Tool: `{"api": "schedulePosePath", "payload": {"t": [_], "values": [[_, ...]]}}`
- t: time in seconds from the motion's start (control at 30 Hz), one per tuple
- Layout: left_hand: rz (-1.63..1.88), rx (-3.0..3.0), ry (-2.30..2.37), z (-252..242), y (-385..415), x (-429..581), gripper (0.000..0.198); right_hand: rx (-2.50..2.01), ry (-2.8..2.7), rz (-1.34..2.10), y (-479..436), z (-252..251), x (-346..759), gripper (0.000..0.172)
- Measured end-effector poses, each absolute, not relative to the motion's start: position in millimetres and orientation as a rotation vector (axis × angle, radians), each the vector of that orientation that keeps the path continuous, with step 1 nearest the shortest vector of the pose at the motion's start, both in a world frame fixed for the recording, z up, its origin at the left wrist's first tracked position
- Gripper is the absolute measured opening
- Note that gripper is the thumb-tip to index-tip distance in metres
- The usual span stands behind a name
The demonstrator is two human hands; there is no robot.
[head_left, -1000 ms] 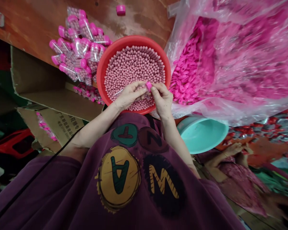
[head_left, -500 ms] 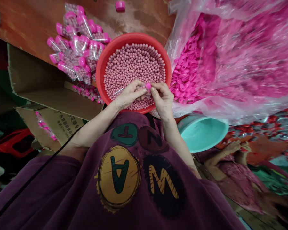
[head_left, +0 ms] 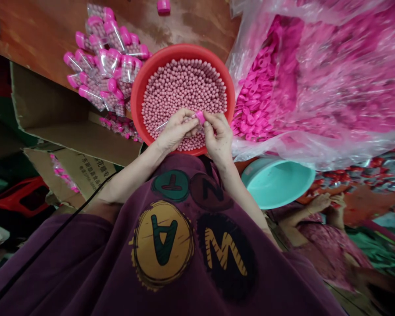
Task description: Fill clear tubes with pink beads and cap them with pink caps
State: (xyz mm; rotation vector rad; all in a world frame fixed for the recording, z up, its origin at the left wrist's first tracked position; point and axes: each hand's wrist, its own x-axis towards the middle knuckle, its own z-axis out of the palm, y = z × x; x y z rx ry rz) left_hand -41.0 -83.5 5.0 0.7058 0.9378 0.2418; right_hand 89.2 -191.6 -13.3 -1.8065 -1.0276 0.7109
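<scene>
Over a red basin [head_left: 138,83] of small pink balls [head_left: 184,87], my two hands meet at a bright pink cap [head_left: 200,116]. My left hand [head_left: 176,131] is closed around a small container, mostly hidden by the fingers, that seems to be of the clear, pink-capped kind piled nearby. With thumb and fingertips, my right hand [head_left: 219,134] pinches the cap from the right side. On the balls, just left of my left hand, lies a clear piece [head_left: 161,126], partly covered.
Filled pink-capped bottles [head_left: 108,61] are heaped left of the basin, above a cardboard box [head_left: 52,109]. A plastic bag [head_left: 316,147] of pink pieces [head_left: 256,92] lies right. Nearby are a turquoise basin [head_left: 279,182], a loose cap [head_left: 163,6] and another person's hands [head_left: 329,202].
My hands have shifted slightly left and the pink cap now sits more tilted between them. The right hand's grip on it has turned a little.
</scene>
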Motion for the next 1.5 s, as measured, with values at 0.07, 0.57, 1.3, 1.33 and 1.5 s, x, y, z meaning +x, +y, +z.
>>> {"api": "schedulePosePath", "payload": {"t": [0.07, 0.57, 1.3, 1.33, 1.5], "values": [[0.221, 0.694, 0.929, 5.1, -81.8, -41.9, 0.030, -1.783, -1.029, 0.734, -191.6, -17.3, 91.4, 0.042], [0.165, 0.825, 0.825, -0.2, -69.8, -47.6, 0.032, -1.663, -1.130, 0.936, -194.2, -11.5, 120.4, 0.034], [0.302, 0.850, 1.002, -34.1, -61.3, -58.9, 0.028, -1.721, -0.254, 0.905, -208.3, -50.1, 66.8, 0.062], [0.293, 0.860, 1.001, -35.4, -64.5, -59.0, 0.028, -1.696, -0.267, 0.962, -206.6, -43.9, 66.4, 0.062], [0.232, 0.823, 0.938, -29.0, -79.3, -54.9, 0.022, -1.759, -0.640, 1.052, -192.6, -19.3, 73.9, 0.084]]}}
